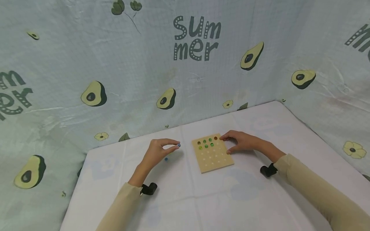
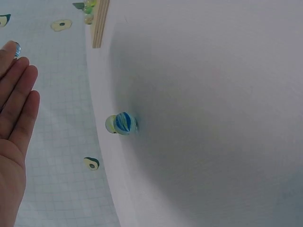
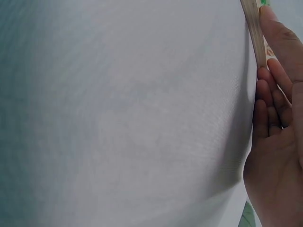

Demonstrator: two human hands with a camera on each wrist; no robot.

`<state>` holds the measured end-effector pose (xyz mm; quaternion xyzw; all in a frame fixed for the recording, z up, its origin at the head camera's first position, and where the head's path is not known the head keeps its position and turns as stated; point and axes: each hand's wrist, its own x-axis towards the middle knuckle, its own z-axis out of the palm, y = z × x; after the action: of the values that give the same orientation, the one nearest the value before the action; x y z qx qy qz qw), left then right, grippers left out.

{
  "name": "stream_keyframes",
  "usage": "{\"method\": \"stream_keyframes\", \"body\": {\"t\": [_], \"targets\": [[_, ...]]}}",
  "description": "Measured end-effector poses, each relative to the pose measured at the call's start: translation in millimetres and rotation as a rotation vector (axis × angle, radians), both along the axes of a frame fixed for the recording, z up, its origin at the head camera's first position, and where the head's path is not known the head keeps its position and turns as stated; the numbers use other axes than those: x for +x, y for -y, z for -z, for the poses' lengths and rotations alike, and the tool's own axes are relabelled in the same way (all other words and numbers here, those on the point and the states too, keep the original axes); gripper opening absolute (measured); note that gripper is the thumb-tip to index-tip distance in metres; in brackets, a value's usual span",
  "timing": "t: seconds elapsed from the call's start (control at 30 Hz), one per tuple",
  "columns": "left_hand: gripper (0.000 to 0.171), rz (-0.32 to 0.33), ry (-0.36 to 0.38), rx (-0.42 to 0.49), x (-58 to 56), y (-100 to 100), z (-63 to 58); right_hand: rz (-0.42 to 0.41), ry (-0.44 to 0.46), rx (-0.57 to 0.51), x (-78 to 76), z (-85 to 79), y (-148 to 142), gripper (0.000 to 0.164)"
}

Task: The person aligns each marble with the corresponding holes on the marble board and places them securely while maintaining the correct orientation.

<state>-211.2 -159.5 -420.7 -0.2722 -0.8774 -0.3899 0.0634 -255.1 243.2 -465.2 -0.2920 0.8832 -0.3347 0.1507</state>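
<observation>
Between thumb and fingertips my left hand (image 1: 154,154) pinches a small blue marble (image 1: 179,145), just left of a square wooden board (image 1: 208,166). The board has rows of shallow hollows; several green and amber marbles (image 1: 206,146) sit in its two far rows. My right hand (image 1: 243,141) rests against the board's right edge, thumb lower down and fingertips by the far corner. Under my left hand, a blue-swirled marble (image 2: 124,123) lies on the table beside a yellowish one (image 2: 110,124), which it partly hides in the left wrist view.
A white cloth (image 1: 179,205) covers the table. Behind and around it hangs a pale curtain (image 1: 136,64) printed with avocados and lettering. On each wrist sits a small black camera (image 1: 149,189).
</observation>
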Motion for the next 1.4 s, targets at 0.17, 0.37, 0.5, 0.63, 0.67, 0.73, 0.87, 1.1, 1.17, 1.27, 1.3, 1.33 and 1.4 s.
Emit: {"method": "stream_keyframes", "body": {"t": [0.17,0.37,0.5,0.63,0.67,0.73,0.87,1.1,1.17,1.27,1.3,1.33,1.4], "targets": [[0.021,0.003,0.004,0.01,0.1,-6.8,-4.0,-0.006,-0.082,0.046,1.1,0.7,-3.8,0.064],[0.019,0.009,-0.022,0.018,-0.1,-10.8,-7.5,-0.006,-0.114,0.019,1.4,1.7,-4.6,0.061],[0.02,0.034,-0.044,0.011,-0.6,-13.4,-6.7,-0.005,-0.094,0.012,1.9,3.3,-4.2,0.064],[0.02,0.048,-0.062,0.017,-1.4,-16.9,-7.1,-0.008,-0.078,0.013,2.1,3.6,-4.2,0.068],[0.02,0.05,-0.066,0.023,-1.6,-17.9,-7.6,-0.008,-0.077,0.014,2.1,3.5,-4.0,0.068],[0.02,0.052,-0.072,0.03,-2.2,-20.0,-8.4,-0.007,-0.075,0.015,1.9,3.6,-3.9,0.069],[0.019,0.057,-0.071,0.034,-4.4,-25.0,-9.7,-0.001,-0.069,0.015,1.9,3.4,-3.0,0.07],[0.018,0.062,-0.061,0.007,-7.7,-34.7,-13.5,0.007,-0.038,0.003,2.0,1.9,-1.2,0.07],[0.018,0.069,-0.079,0.001,-8.3,-37.3,-14.7,0.008,-0.037,0.011,1.2,2.4,-1.0,0.07],[0.018,0.088,-0.11,-0.002,-10.2,-41.4,-16.1,0.017,-0.035,0.024,0.6,1.1,-0.6,0.069],[0.018,0.093,-0.118,-0.003,-10.7,-42.8,-16.4,0.02,-0.036,0.03,0.6,0.9,-0.4,0.069],[0.018,0.097,-0.126,-0.004,-10.9,-44.0,-16.8,0.022,-0.036,0.033,0.7,0.6,-0.3,0.069],[0.017,0.103,-0.129,-0.009,-11.8,-46.3,-17.1,0.027,-0.026,0.032,1.1,-0.3,0.4,0.069]]}}
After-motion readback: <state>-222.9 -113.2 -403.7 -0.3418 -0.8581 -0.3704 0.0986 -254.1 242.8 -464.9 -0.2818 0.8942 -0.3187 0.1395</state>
